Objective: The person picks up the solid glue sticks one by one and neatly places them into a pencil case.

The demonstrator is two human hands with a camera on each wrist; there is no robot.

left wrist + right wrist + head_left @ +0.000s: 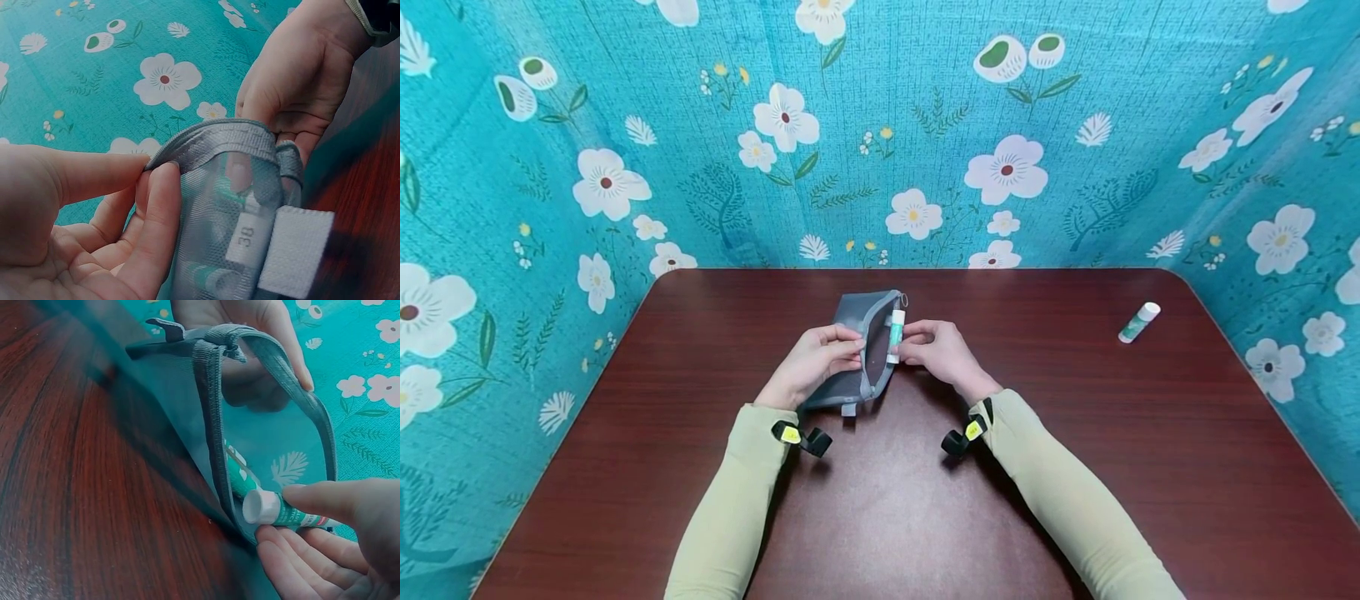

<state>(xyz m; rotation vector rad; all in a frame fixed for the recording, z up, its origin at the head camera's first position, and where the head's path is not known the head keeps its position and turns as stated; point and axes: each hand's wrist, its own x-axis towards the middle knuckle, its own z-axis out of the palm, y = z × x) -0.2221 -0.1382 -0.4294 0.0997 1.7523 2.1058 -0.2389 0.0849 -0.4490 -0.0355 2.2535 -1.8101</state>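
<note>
A grey see-through mesh zipper pouch stands unzipped on the table, its mouth facing right. My left hand pinches one edge of that mouth between thumb and fingers. At the opening, my right hand holds a white-and-green glue stick between thumb and fingers. In the right wrist view, the held stick's white end points into the pouch. Another green-and-white glue stick lies inside; the left wrist view shows a stick through the mesh. A white tag hangs off the pouch's end.
Toward the back right of the dark red wooden table lies one more glue stick. A teal flowered cloth hangs behind the table and along its sides. Each wrist wears a black camera strap.
</note>
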